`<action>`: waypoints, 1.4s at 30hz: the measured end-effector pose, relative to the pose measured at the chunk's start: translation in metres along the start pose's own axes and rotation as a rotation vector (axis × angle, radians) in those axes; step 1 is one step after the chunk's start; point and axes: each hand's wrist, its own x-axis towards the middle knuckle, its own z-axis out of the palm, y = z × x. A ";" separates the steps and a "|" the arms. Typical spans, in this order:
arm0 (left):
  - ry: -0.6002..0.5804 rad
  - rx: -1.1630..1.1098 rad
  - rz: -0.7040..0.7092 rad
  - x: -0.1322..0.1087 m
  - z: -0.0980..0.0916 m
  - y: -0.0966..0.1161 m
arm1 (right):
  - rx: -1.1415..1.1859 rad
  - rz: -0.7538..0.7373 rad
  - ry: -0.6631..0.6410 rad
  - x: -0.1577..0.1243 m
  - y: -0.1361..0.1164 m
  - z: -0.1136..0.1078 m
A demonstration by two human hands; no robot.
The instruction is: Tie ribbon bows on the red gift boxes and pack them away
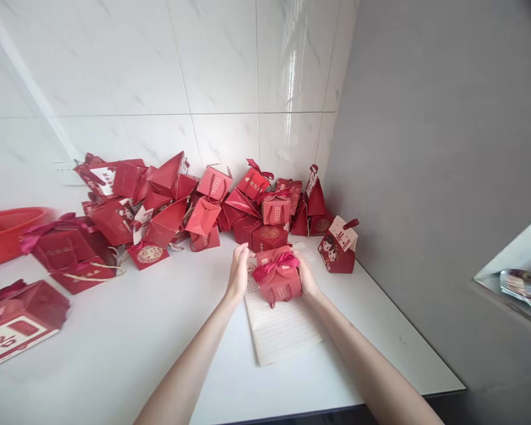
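Observation:
A red gift box (281, 289) with a dark pink ribbon bow (277, 265) and a cord handle on its front is in my hands, above an open lined notebook (283, 336). My right hand (307, 277) grips the box's right side, with its fingers mostly hidden behind it. At the left side, my left hand (238, 276) has its fingers curled in against the box's edge; their exact contact is hard to make out. The box covers the upper part of the notebook page.
A pile of red gift boxes (161, 221) lines the tiled wall. Another box (340, 248) stands at right, near the grey panel (425, 177). Larger boxes (26, 319) and a red basin (9, 236) sit at left. The white table's (128, 348) front edge shows below.

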 end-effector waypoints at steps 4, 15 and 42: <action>-0.152 -0.061 -0.009 0.003 -0.013 -0.019 | -0.042 -0.030 0.070 0.005 -0.008 -0.008; -0.880 0.072 -0.321 -0.012 -0.043 0.018 | -0.115 0.368 -0.041 -0.002 -0.031 -0.040; -0.337 -0.178 -0.093 0.001 -0.046 -0.009 | 0.217 0.215 -0.005 -0.007 -0.036 -0.024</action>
